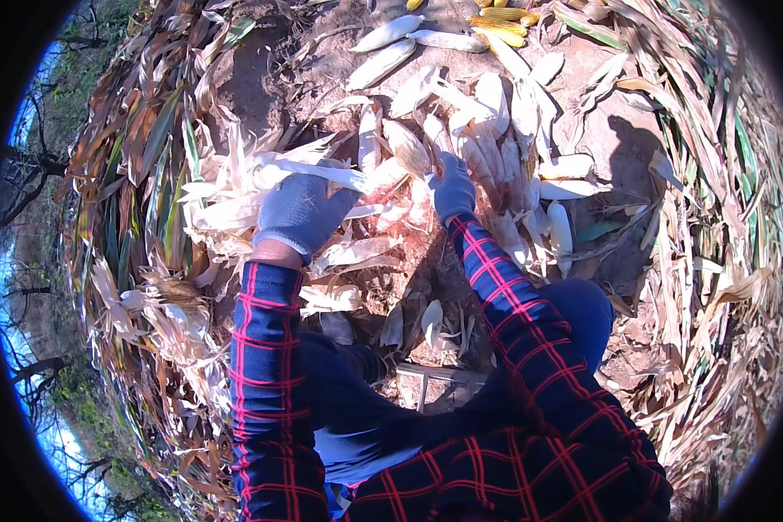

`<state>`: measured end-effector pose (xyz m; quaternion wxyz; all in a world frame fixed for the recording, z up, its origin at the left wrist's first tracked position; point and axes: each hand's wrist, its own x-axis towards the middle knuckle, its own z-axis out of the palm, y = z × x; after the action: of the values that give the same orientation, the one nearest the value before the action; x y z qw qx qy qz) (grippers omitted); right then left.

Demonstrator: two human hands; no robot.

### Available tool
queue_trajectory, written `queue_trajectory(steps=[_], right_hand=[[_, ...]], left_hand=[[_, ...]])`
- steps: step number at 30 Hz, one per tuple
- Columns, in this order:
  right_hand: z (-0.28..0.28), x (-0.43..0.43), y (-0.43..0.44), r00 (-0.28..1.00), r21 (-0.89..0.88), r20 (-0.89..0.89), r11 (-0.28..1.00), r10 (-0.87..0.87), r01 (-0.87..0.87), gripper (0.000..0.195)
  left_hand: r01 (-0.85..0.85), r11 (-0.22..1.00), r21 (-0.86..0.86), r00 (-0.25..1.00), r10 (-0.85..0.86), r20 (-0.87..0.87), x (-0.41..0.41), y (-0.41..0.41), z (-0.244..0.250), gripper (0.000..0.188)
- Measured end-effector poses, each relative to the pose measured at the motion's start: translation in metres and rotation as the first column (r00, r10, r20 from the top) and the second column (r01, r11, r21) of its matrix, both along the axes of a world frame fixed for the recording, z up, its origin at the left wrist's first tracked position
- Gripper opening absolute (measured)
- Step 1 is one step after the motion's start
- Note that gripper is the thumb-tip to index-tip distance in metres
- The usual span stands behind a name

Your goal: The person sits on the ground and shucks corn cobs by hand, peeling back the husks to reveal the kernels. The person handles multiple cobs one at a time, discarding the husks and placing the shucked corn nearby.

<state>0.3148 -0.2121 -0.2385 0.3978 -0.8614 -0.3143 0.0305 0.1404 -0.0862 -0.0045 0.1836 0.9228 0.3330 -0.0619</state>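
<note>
My left hand [307, 207], in a light grey knit glove, rests over a bunch of pale dry corn husks [225, 212], with one husk strip lying across its fingers; whether it grips them cannot be told. My right hand [453, 186], gloved alike, has its fingers curled at the lower end of a husk-covered ear [437, 134]. Another ear in its husk [406, 147] lies just left of those fingers. Several more ears in pale husks [492, 104] are heaped beyond my right hand. Reddish-brown corn silk [414, 251] and loose husks cover the ground between my forearms.
Husked yellow ears [501, 27] lie at the top, near unhusked ears [382, 64] on bare soil. Dry corn stalks are heaped along the left [150, 150] and right [705, 189]. My knees flank a thin frame [424, 375] low in the view.
</note>
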Motion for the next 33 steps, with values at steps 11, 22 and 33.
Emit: queue_trajectory(steps=[11,22,33], right_hand=[[-0.031,0.004,0.030,0.448,-0.086,-0.893,0.995,-0.051,-0.057,0.047],[-0.072,-0.051,-0.003,0.738,0.084,-0.657,0.988,0.155,-0.132,0.030],[-0.043,-0.098,-0.127,0.857,-0.740,-0.468,0.626,-0.216,-0.246,0.037]], left_hand=[[-0.027,1.000,-0.007,0.998,0.027,-0.054,-0.009,-0.001,0.004,0.047],[0.017,0.999,0.046,0.998,-0.014,-0.065,-0.008,0.004,-0.011,0.046],[-0.039,0.996,-0.077,0.999,0.036,-0.032,0.003,-0.008,0.015,0.040]])
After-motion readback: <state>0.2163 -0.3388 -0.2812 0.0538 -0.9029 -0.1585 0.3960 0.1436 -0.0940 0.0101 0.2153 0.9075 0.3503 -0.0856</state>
